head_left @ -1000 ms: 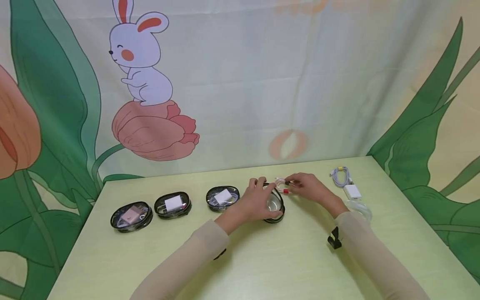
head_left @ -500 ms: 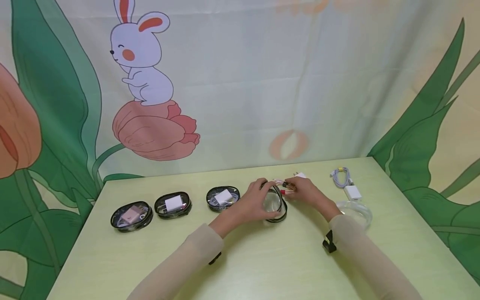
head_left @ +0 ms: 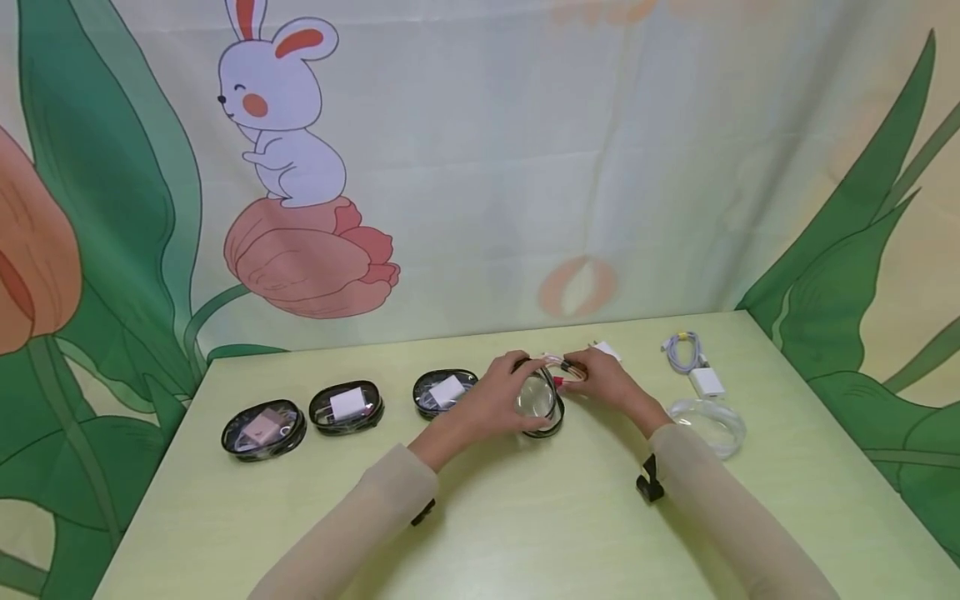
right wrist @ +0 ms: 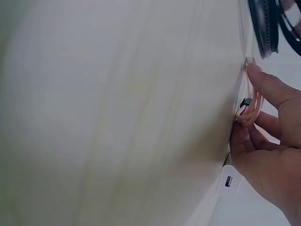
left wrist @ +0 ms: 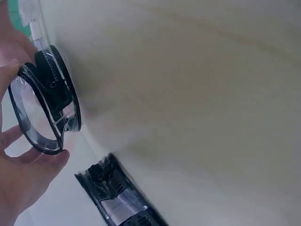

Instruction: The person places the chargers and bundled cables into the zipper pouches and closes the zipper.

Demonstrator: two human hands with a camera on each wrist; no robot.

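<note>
My left hand (head_left: 487, 404) grips a clear oval pouch (head_left: 536, 395) with black zipper trim, its fingers and thumb spread across the rim. In the left wrist view the pouch (left wrist: 35, 117) stands tilted, its two black-edged halves apart along the zip. My right hand (head_left: 609, 379) pinches a coiled pale pink cable (right wrist: 253, 108) between thumb and fingers. A dark tie wraps the coil, and a red piece (head_left: 558, 381) shows at its end. The coil is right beside the pouch's opening. Behind the right hand lies a white charger plug (head_left: 606, 350), partly covered.
To the left stand three filled zip pouches, with a pink charger (head_left: 262, 428), a white charger (head_left: 347, 406) and another white charger (head_left: 447, 391). On the right lie a lilac cable (head_left: 681, 353), a white charger block (head_left: 706, 382) and a clear rounded plastic item (head_left: 708, 427).
The right hand has shifted left and slightly toward me with the cable, uncovering the white charger behind it. The left hand has tilted the pouch and drawn its halves apart.
</note>
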